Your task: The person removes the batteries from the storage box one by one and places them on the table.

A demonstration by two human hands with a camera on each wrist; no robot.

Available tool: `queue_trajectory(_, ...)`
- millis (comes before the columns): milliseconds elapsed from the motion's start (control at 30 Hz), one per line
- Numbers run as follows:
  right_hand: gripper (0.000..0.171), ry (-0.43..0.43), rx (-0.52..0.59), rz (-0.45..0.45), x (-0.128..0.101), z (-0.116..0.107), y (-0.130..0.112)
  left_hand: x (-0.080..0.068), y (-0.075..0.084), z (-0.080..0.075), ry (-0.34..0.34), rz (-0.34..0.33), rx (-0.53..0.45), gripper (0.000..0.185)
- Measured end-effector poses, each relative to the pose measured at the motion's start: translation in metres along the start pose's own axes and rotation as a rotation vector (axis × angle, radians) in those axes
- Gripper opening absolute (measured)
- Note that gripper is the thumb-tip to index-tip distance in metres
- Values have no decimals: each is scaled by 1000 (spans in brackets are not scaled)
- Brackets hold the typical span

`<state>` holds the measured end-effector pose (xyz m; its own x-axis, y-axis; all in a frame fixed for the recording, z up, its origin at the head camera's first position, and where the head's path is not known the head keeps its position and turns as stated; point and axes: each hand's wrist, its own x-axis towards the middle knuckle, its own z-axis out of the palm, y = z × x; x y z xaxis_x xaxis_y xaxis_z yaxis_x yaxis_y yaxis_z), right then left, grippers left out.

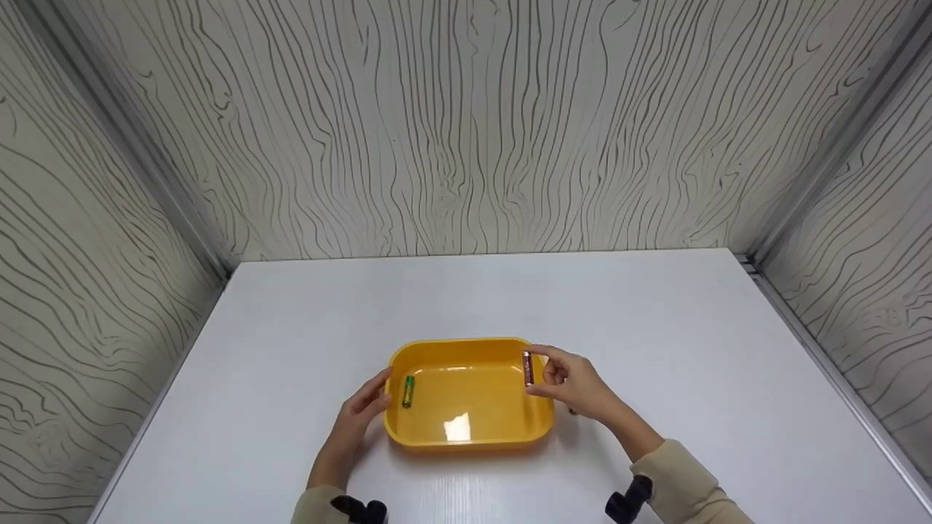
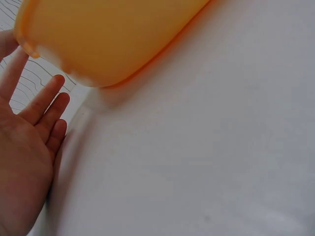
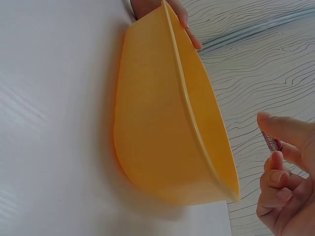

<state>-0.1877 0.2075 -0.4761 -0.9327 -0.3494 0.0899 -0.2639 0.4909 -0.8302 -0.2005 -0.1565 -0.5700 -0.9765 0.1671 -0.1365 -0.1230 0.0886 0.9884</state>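
Right hand point(image 1: 575, 382): its grip pinches a dark reddish battery point(image 1: 527, 368) between thumb and forefinger, held upright over the right rim of the basin.
Left hand point(image 1: 362, 409): fingers straight and spread, resting against the left outer wall of the basin.
Basin point(image 1: 466, 434): yellow plastic, rounded rectangle, standing on the near middle of the white table point(image 1: 291, 327).
Green battery point(image 1: 408, 391): lies inside the basin, close to its left wall.
Surroundings: wood-grain panels enclose the table on the left, far and right sides.
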Motion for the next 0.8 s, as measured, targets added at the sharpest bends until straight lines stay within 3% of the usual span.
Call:
queue_trajectory(300, 59, 4, 24, 56, -7, -10, 6, -1, 0, 1, -6, 3, -11, 54)
queue_trajectory(800, 60, 58, 35, 63, -19, -22, 23, -1, 0, -1, -14, -11, -14, 55)
